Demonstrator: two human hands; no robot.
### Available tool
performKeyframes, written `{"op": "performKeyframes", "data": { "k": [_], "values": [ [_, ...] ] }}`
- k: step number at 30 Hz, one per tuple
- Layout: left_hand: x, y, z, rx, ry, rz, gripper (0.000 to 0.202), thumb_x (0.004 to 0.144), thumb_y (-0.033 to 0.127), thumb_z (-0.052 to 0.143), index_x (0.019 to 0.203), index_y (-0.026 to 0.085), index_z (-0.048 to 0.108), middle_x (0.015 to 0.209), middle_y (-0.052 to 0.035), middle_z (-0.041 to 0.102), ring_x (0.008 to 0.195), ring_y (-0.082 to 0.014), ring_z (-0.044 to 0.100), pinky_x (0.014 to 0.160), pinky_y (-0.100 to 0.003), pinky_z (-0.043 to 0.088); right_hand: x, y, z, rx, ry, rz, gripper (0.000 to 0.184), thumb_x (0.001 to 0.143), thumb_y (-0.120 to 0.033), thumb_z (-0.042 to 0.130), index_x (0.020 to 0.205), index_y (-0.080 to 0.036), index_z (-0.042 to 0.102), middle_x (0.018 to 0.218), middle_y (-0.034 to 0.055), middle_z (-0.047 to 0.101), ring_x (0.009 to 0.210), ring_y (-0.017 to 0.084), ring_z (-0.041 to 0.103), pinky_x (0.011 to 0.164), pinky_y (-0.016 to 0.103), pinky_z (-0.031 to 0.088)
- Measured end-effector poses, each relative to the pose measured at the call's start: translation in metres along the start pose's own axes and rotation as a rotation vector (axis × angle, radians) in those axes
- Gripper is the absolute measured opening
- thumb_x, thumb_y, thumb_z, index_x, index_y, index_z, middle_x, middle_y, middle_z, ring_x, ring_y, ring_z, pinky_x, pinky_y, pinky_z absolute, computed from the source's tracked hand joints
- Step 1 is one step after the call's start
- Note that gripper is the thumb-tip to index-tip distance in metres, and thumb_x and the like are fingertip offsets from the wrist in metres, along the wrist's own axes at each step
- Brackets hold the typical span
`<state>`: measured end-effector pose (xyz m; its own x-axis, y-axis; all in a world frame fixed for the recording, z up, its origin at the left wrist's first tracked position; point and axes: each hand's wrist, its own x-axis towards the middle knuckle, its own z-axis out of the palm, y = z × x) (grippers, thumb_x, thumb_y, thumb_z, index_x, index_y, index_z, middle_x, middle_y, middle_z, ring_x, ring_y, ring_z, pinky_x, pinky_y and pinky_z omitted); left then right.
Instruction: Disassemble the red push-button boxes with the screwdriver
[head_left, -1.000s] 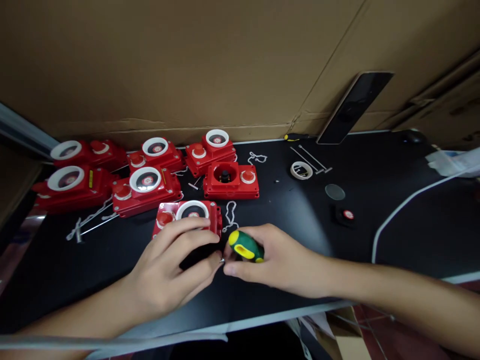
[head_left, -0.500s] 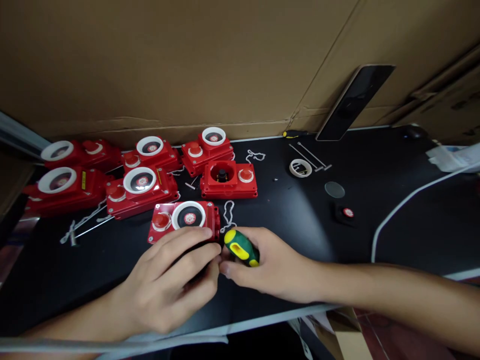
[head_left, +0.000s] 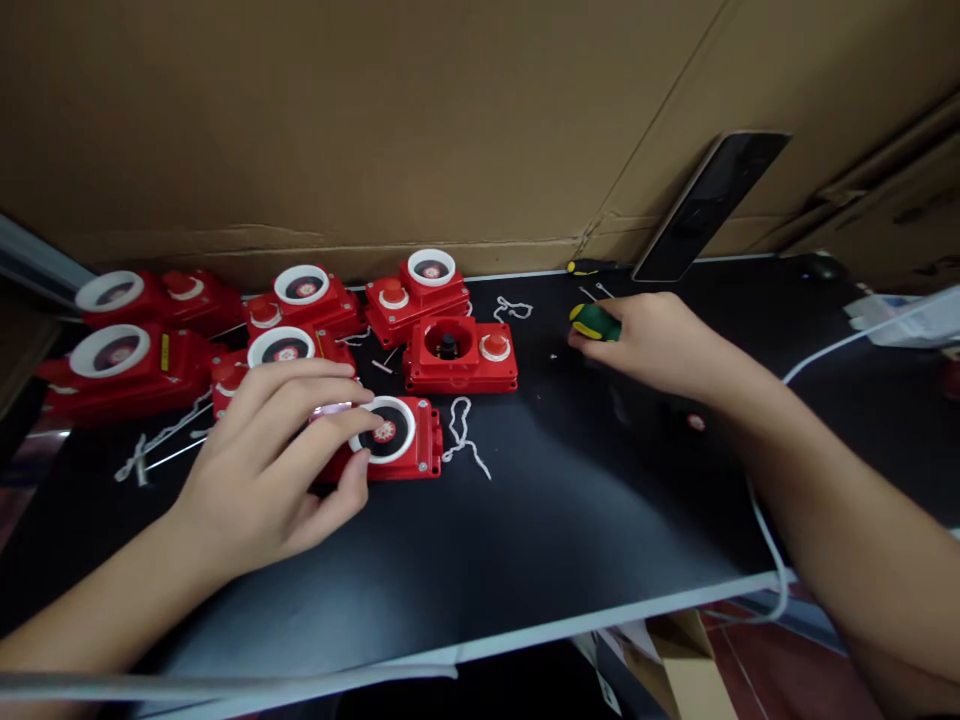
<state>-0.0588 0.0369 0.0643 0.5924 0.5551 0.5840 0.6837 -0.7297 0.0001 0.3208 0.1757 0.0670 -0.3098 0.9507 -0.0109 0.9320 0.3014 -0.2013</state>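
Observation:
My left hand lies over the left part of a red switch box with a white ring on its face, fingers curled on it, on the black table. My right hand is out at the back right of the table, closed round a green and yellow screwdriver. Just behind the held box sits another red box with an open round hole. A white string lies right of the held box.
Several more red switch boxes crowd the back left. A dark phone leans on the cardboard wall. A white cable runs across the right side. The table's front edge is close below my arms.
My right hand has carried the screwdriver from beside the box to the back right. My left hand has shifted left on the box, which now lies flat.

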Motion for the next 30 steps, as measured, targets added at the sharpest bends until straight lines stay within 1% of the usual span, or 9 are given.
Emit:
{"op": "performKeyframes", "data": {
  "k": [4, 6, 8, 11, 14, 18, 23, 27, 30],
  "values": [
    [-0.002, -0.003, 0.003, -0.037, -0.077, -0.038, 0.035, 0.092, 0.011, 0.069, 0.125, 0.018, 0.066, 0.12, -0.0174, 0.077, 0.113, -0.0374, 0.076, 0.101, -0.056, 0.061, 0.003, -0.003, 0.009, -0.096, -0.029, 0.01, 0.02, 0.095, -0.039, 0.069, 0.086, -0.021, 0.075, 0.081, 0.0096, 0.079, 0.072, 0.026, 0.071, 0.07, 0.034, 0.047],
    [-0.003, -0.003, 0.002, -0.041, -0.112, -0.06, 0.034, 0.094, 0.015, 0.067, 0.128, 0.017, 0.065, 0.122, -0.0187, 0.076, 0.114, -0.0381, 0.075, 0.104, -0.057, 0.06, 0.003, -0.007, 0.012, -0.114, -0.032, 0.025, 0.021, 0.096, -0.038, 0.07, 0.09, -0.02, 0.077, 0.084, 0.0111, 0.081, 0.073, 0.026, 0.072, 0.07, 0.034, 0.048],
    [-0.005, -0.004, -0.001, -0.05, -0.15, -0.074, 0.034, 0.097, 0.02, 0.065, 0.131, 0.015, 0.063, 0.125, -0.0193, 0.074, 0.115, -0.0378, 0.074, 0.104, -0.056, 0.059, 0.003, -0.009, 0.014, -0.117, -0.042, 0.041, 0.022, 0.097, -0.038, 0.07, 0.093, -0.019, 0.079, 0.087, 0.0124, 0.082, 0.075, 0.027, 0.073, 0.071, 0.034, 0.048],
    [-0.006, -0.006, -0.003, -0.087, -0.248, -0.107, 0.038, 0.101, 0.03, 0.063, 0.137, 0.017, 0.061, 0.128, -0.0168, 0.074, 0.116, -0.036, 0.073, 0.102, -0.05, 0.059, 0.003, -0.01, 0.015, -0.104, -0.049, 0.052, 0.023, 0.098, -0.039, 0.072, 0.096, -0.017, 0.08, 0.09, 0.0137, 0.083, 0.078, 0.028, 0.074, 0.072, 0.034, 0.048],
    [-0.005, -0.008, -0.003, -0.12, -0.333, -0.133, 0.041, 0.103, 0.038, 0.061, 0.141, 0.021, 0.061, 0.128, -0.0135, 0.075, 0.116, -0.0355, 0.073, 0.103, -0.049, 0.058, 0.003, -0.009, 0.016, -0.082, -0.052, 0.053, 0.024, 0.098, -0.04, 0.073, 0.098, -0.017, 0.08, 0.091, 0.0137, 0.083, 0.078, 0.028, 0.074, 0.073, 0.034, 0.048],
    [-0.002, -0.008, -0.002, -0.111, -0.343, -0.122, 0.044, 0.102, 0.041, 0.063, 0.141, 0.02, 0.06, 0.127, -0.0143, 0.076, 0.115, -0.0369, 0.073, 0.102, -0.05, 0.059, 0.002, -0.009, 0.014, -0.057, -0.068, 0.049, 0.023, 0.097, -0.039, 0.074, 0.096, -0.018, 0.08, 0.091, 0.0132, 0.084, 0.08, 0.028, 0.074, 0.074, 0.034, 0.049],
    [-0.002, -0.006, -0.002, -0.112, -0.352, -0.12, 0.047, 0.099, 0.034, 0.067, 0.142, 0.017, 0.062, 0.129, -0.0167, 0.076, 0.12, -0.0399, 0.073, 0.106, -0.055, 0.061, 0.001, -0.01, 0.014, -0.025, -0.061, 0.046, 0.021, 0.096, -0.038, 0.072, 0.089, -0.019, 0.079, 0.084, 0.0107, 0.081, 0.071, 0.025, 0.069, 0.07, 0.034, 0.047],
    [-0.003, -0.006, -0.001, -0.152, -0.347, -0.14, 0.048, 0.099, 0.03, 0.068, 0.146, 0.021, 0.062, 0.137, -0.0153, 0.075, 0.126, -0.0385, 0.074, 0.11, -0.053, 0.061, 0.0, -0.01, 0.014, -0.013, -0.056, 0.046, 0.02, 0.094, -0.038, 0.073, 0.085, -0.021, 0.076, 0.079, 0.0086, 0.078, 0.068, 0.024, 0.067, 0.069, 0.034, 0.046],
    [-0.003, -0.006, -0.001, -0.162, -0.361, -0.134, 0.044, 0.103, 0.032, 0.068, 0.145, 0.019, 0.061, 0.132, -0.0139, 0.076, 0.124, -0.0359, 0.075, 0.11, -0.05, 0.061, 0.0, -0.011, 0.012, 0.02, -0.014, 0.056, 0.023, 0.094, -0.041, 0.071, 0.079, -0.023, 0.069, 0.074, 0.007, 0.074, 0.066, 0.024, 0.065, 0.068, 0.035, 0.046]
  ]
}}
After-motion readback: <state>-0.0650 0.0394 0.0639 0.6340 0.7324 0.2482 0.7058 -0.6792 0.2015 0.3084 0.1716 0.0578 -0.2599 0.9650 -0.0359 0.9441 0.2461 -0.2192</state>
